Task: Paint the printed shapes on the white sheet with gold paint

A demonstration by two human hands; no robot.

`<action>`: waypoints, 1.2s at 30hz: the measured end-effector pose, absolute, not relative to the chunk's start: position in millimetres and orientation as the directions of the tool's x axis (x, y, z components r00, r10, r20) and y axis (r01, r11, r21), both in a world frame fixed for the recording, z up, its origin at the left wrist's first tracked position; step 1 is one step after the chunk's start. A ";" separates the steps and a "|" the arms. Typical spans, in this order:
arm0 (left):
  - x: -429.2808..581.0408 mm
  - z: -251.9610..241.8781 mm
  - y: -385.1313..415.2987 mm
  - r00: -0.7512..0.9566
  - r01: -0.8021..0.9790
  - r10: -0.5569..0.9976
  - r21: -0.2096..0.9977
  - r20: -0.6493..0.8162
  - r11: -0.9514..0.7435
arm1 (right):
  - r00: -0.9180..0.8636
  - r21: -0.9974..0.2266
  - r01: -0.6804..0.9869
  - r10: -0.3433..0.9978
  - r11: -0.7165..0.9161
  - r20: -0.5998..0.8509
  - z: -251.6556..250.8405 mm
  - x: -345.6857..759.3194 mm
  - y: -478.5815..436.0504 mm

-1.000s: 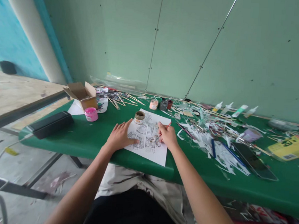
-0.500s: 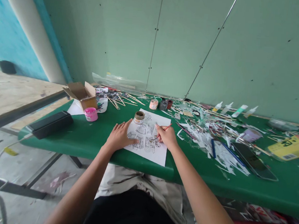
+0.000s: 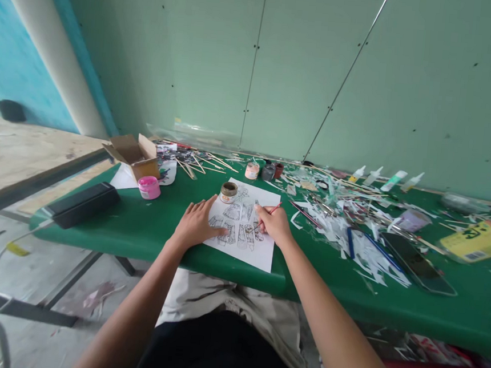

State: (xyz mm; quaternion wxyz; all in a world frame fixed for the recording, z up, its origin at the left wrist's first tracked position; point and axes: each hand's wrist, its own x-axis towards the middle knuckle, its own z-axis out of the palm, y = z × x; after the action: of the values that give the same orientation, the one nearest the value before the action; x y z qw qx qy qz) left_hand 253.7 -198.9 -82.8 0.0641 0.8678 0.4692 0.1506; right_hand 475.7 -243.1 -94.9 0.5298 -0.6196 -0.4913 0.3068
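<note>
At the left of the frame, a pink jar point(image 3: 149, 187) stands on the green table point(image 3: 138, 229); it looks light and smooth, best held around its side. Left of centre, the left hand point(image 3: 198, 223) lies palm down with its fingers spread and its thumb apart from them, nothing gripped, resting across the left edge of the paper point(image 3: 260, 258); at mid-frame, an open jar point(image 3: 229, 192) of dark paint stands upright on the paper's upper left part; being uncapped, it would probably spill if tipped, so the outer wall below the rim is the place to grasp it. The paper lies flat at the centre of the frame, printed with patterned shapes; it is likely light, soft and easily creased or slid, so a flat palm near an edge suits it better than a pinch. Just right of centre, the right hand point(image 3: 273, 223) has its fingers closed together on a thin brush point(image 3: 275, 209), its tip slanting down left over the shapes; whether the tip touches the paper, I cannot tell; the brush seems light and stiff in the handle, soft at the tip, so it should be held low on the handle, clear of the bristles. Further right lie paper scraps point(image 3: 371, 264).
</note>
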 end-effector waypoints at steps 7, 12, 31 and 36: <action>254.7 -80.6 -200.1 0.510 0.800 0.840 0.256 0.187 -0.543 | 0.317 -0.953 0.299 0.938 0.042 0.141 -93.6 474.6 -244.0; 254.4 -81.1 -199.8 0.511 0.796 0.836 0.257 0.202 -0.549 | 0.316 -0.957 0.285 0.937 0.057 0.150 -92.0 474.2 -245.1; 254.8 -78.2 -201.9 0.508 0.802 0.842 0.259 0.180 -0.539 | 0.319 -0.959 0.278 0.937 0.050 0.141 -92.7 474.4 -245.1; 254.6 -78.8 -201.6 0.511 0.799 0.840 0.259 0.183 -0.542 | 0.328 -0.955 0.295 0.936 0.025 0.126 -90.0 473.2 -245.9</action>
State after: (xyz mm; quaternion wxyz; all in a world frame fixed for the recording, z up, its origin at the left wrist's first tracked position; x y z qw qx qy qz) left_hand 254.6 -201.6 -78.8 0.0709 0.8662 0.4732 0.1441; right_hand 473.2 -245.9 -90.0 0.5211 -0.6266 -0.4911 0.3076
